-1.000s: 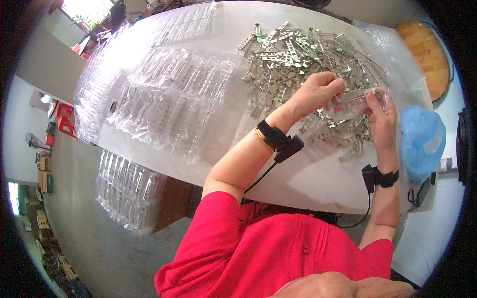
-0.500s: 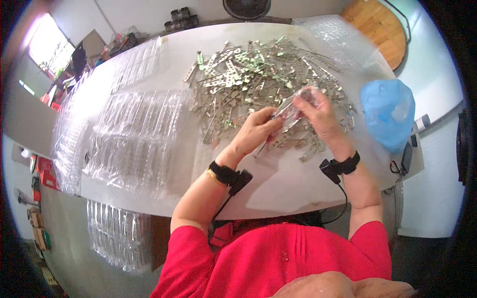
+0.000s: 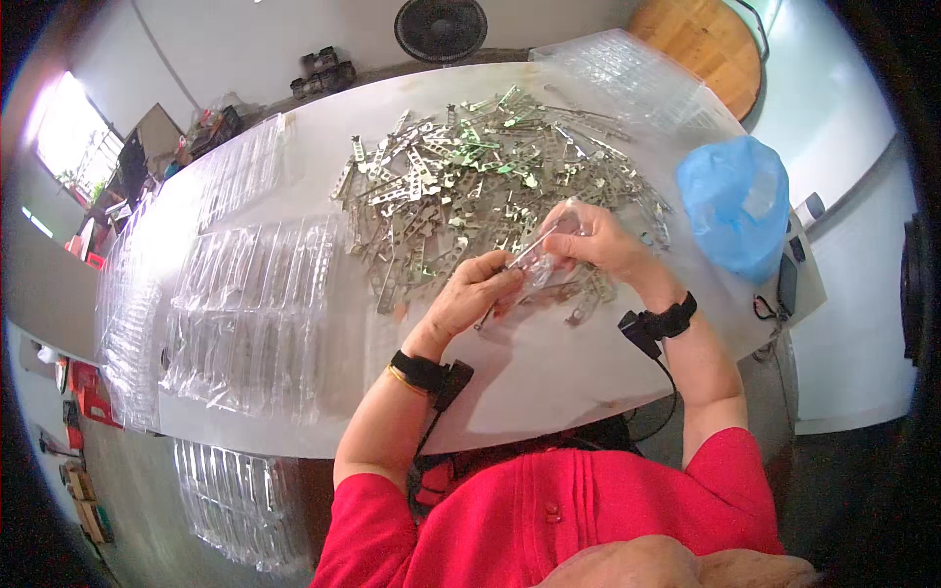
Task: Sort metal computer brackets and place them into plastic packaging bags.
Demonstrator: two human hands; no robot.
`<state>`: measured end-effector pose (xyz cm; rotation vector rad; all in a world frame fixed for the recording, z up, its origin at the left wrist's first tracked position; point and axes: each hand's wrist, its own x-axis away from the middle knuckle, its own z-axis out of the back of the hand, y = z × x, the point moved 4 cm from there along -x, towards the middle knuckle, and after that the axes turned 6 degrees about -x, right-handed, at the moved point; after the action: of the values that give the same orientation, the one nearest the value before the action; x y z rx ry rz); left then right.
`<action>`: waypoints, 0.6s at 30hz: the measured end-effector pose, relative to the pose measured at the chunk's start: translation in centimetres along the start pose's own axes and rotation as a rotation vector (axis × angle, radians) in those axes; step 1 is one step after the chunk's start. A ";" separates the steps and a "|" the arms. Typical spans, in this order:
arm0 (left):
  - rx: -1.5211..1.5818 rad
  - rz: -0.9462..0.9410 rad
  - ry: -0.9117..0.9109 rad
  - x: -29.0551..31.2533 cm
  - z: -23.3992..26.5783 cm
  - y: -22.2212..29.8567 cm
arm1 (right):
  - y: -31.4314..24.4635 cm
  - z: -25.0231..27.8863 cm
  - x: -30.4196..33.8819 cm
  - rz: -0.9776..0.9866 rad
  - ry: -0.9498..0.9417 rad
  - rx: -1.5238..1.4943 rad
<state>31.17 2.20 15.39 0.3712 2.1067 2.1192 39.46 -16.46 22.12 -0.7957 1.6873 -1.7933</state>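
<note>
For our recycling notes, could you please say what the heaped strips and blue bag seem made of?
The heaped strips look like shiny metal, given their sharp glints; the blue bag is probably thin plastic, softly glossy, with visible wrinkles.

Glaring window (image 3: pixel 78 135), bent edges, dark corners

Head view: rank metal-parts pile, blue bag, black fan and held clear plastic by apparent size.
1. Metal-parts pile
2. Blue bag
3. Black fan or held clear plastic: the plastic is partly hidden, so unsure.
</note>
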 end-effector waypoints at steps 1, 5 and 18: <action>0.019 -0.005 0.000 0.0 0.0 -0.1 | -0.1 0.7 0.1 0.012 0.037 0.010; 0.025 0.003 -0.014 0.1 -0.2 0.3 | -1.5 1.5 1.0 0.050 0.135 0.034; -0.057 0.039 -0.056 -0.2 -0.6 -0.7 | -0.1 -0.6 0.8 -0.020 0.022 0.096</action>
<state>31.10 1.59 14.66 0.4626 2.0203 2.1587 38.50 -16.68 22.21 -0.7568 1.5992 -1.8881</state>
